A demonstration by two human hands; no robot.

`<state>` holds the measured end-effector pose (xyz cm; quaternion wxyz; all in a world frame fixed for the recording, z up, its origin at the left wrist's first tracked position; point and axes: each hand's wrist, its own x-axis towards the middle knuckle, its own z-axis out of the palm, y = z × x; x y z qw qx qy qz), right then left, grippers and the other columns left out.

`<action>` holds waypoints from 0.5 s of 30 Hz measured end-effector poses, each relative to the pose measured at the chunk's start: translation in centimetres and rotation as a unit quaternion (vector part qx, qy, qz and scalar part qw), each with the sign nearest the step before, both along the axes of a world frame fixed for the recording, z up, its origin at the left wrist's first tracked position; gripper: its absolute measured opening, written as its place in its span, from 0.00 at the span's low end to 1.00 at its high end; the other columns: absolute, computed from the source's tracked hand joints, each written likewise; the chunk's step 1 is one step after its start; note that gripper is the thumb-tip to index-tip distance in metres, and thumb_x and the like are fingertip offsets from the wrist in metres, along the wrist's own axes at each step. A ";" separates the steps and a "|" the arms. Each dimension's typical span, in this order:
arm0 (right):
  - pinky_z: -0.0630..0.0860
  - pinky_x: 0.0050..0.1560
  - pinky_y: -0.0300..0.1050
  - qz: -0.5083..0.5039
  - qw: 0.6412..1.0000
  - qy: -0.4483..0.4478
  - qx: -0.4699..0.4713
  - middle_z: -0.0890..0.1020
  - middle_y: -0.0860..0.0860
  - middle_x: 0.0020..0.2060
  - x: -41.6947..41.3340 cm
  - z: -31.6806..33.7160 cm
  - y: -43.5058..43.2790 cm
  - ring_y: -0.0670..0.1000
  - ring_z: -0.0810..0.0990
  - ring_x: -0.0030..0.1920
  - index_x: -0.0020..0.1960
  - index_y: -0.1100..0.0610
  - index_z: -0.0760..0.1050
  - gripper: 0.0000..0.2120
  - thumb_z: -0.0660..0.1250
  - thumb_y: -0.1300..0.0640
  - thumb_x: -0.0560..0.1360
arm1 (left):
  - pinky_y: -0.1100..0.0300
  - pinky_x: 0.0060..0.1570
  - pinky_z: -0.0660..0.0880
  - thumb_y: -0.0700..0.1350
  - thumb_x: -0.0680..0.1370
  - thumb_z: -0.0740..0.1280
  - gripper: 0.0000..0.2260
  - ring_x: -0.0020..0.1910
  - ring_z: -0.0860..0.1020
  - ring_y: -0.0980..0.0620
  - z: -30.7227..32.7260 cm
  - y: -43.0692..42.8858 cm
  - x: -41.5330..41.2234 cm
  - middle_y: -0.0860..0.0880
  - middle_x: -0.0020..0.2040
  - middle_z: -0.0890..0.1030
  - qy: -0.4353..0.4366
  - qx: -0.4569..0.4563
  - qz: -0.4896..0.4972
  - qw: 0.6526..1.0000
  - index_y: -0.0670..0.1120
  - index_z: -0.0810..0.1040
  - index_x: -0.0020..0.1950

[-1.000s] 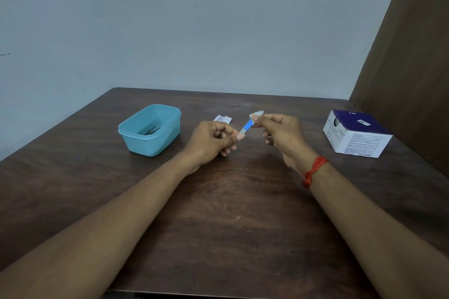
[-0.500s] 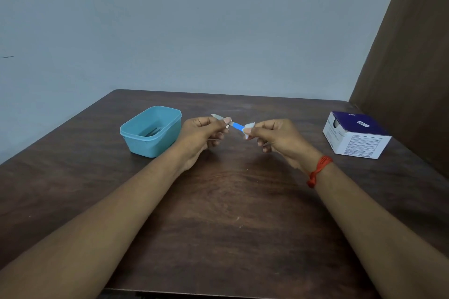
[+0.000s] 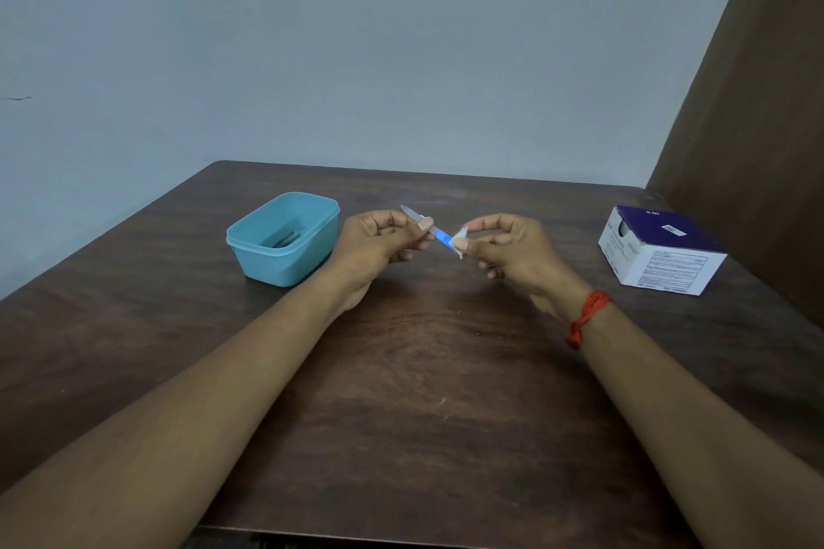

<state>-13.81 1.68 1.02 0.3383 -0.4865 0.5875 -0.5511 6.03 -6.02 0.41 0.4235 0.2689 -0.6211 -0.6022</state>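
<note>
- The blue stick [image 3: 439,233] runs left to right between the hands (grey tip higher).
- The left hand [image 3: 379,243] pinches its grey end; the right hand [image 3: 512,252] pinches the white wrapper [image 3: 459,240].

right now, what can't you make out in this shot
Head view only:
1. The strip: its right end is hidden in the wrapper and right grip; the left grip covers another part.
2. The dark things in the tub: too small and shadowed to name.
3. The print on the box: too small to read.
</note>
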 end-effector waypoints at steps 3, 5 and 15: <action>0.72 0.28 0.36 -0.001 1.000 0.011 -0.005 0.85 0.50 0.34 0.0 0.0 0.0 0.43 0.74 0.28 0.45 0.58 0.85 0.10 0.80 0.54 0.69 | 0.64 0.39 0.77 0.52 0.68 0.78 0.06 0.41 0.84 0.55 -0.2 -0.1 -0.1 0.46 0.41 0.87 0.001 -0.007 0.004 1.000 0.51 0.87 0.38; 0.72 0.29 0.37 0.010 1.000 0.008 0.004 0.85 0.50 0.35 0.1 0.1 0.0 0.43 0.74 0.29 0.45 0.57 0.86 0.11 0.80 0.52 0.68 | 0.64 0.39 0.77 0.52 0.68 0.78 0.05 0.42 0.84 0.54 -0.3 -0.2 -0.2 0.46 0.41 0.87 -0.001 -0.012 0.009 1.000 0.51 0.87 0.39; 0.74 0.31 0.37 0.066 0.997 -0.015 0.049 0.87 0.54 0.39 0.1 0.0 0.2 0.43 0.74 0.30 0.47 0.56 0.87 0.07 0.78 0.56 0.70 | 0.65 0.37 0.77 0.46 0.73 0.77 0.03 0.40 0.83 0.55 -0.7 -0.6 -0.3 0.46 0.40 0.87 -0.013 -0.030 0.034 0.999 0.51 0.86 0.39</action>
